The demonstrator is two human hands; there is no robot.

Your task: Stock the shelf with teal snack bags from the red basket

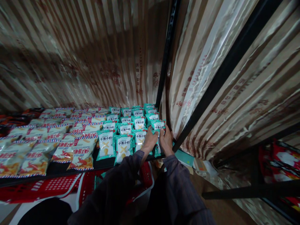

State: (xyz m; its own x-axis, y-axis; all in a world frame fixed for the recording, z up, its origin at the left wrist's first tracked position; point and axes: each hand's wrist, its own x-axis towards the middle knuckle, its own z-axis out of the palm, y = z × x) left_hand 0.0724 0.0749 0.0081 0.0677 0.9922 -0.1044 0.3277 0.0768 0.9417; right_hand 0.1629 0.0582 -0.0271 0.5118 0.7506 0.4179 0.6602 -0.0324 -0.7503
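Observation:
At the right end of the shelf, my left hand [150,141] and my right hand [167,141] grip a teal-and-white snack bag [158,125] from its two sides. The fingers are curled against its edges, and my hands hide part of it. Rows of matching teal snack bags [123,147] lie to the left and behind, overlapping one another. Their fronts are white with dark lettering and yellow pictures.
White-and-orange snack bags [81,151] with striped edges fill the shelf's left part. Red plastic baskets [47,187] stand below the shelf. Black metal posts [167,53] rise before the draped, printed sheeting [93,47]. Red packs [284,156] sit at far right.

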